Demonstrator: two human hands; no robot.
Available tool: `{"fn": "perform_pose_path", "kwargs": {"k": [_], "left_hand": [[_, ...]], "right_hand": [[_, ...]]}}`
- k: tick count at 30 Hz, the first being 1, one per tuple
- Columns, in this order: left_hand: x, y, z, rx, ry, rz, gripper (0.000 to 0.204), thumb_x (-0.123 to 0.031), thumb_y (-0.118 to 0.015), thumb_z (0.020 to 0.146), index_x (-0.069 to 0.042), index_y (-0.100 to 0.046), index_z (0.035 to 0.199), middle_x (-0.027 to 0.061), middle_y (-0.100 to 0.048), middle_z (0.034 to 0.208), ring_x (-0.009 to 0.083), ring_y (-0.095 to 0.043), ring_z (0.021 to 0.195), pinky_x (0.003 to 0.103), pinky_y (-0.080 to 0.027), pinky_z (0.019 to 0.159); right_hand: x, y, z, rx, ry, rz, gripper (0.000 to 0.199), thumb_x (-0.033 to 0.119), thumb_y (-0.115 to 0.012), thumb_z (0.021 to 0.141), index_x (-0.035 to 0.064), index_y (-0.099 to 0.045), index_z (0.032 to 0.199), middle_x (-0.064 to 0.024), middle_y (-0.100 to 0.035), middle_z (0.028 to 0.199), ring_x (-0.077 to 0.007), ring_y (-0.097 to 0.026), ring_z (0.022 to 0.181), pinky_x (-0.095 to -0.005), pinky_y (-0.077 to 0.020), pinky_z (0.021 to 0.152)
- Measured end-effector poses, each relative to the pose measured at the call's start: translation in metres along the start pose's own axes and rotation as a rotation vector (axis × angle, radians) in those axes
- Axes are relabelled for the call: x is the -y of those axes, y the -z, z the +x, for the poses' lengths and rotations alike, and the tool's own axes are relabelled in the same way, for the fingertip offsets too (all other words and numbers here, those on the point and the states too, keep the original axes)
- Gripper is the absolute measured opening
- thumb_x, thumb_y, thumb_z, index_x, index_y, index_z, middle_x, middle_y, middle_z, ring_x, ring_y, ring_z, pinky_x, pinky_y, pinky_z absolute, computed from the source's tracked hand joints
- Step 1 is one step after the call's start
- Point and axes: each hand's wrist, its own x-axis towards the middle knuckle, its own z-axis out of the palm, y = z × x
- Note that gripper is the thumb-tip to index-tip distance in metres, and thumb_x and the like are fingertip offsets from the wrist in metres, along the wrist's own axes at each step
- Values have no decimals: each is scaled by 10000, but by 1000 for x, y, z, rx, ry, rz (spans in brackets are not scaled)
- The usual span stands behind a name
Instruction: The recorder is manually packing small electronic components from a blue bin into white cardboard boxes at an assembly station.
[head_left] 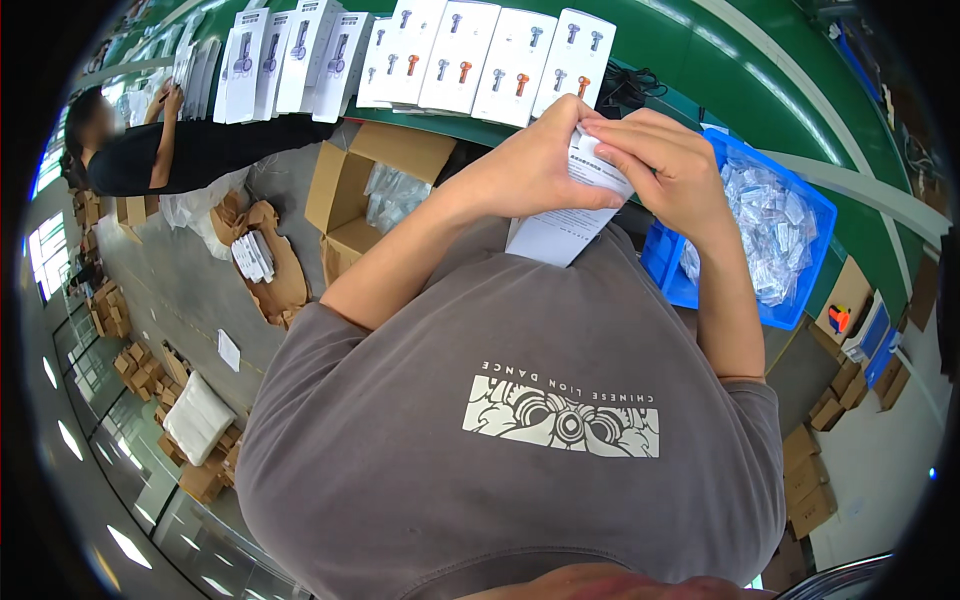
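A white printed carton (556, 233) is tilted against the front of my shirt, its upper end between both hands. My left hand (537, 160) grips it from the left, thumb lying across the printed face. From the right, my right hand (668, 165) closes over the top end, its fingers meeting the left fingertips at the carton's edge. Whether the top flap is fully tucked is hidden by the fingers. Just beyond the hands, white cartons with pictures of small devices (508, 65) stand in a row on the green table (690, 60).
A blue bin (822, 215) of small clear plastic packets stands at my right. At the left, an open cardboard box (335, 190) holds clear bags. Black cables (630, 88) lie behind my hands. Another person (130, 150) works at the table's far left.
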Motion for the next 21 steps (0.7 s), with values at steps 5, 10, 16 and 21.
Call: {"fn": "perform_pose_path", "kwargs": {"k": [5,10,16,21], "left_hand": [[1,-8,4,-32,73,-77,688,-245,-872,722,-30,-459,1228,126,-578,1189,200,-566,1120,331,-465,961],[0,-12,4,-108,152,-214,741,-259,-854,706,34,-439,1245,208,-577,1187,273,-593,1129,352,-480,957],[33,-12,4,-253,11,-185,704,-209,-863,736,-42,-446,1278,103,-579,1189,179,-556,1134,326,-465,967],[37,2,-25,-226,-78,-258,749,-221,-879,737,-42,-458,1330,113,-578,1222,195,-563,1158,345,-471,981]], "right_hand": [[-2,-1,-1,-1,-14,-18,186,9,-740,809,-16,-748,993,-131,-742,889,-257,-681,781,-330,-544,690],[1,-23,-11,-91,-161,18,184,16,-724,838,-13,-748,1018,-135,-743,975,-249,-697,843,-317,-548,734],[15,-36,-18,-56,-262,114,243,66,-610,949,-3,-706,1161,-163,-694,1213,-279,-649,1167,-367,-457,1045],[-6,-20,-9,116,-242,233,300,90,-553,984,-3,-658,1248,-184,-644,1308,-299,-555,1310,-405,-348,1146]]}}
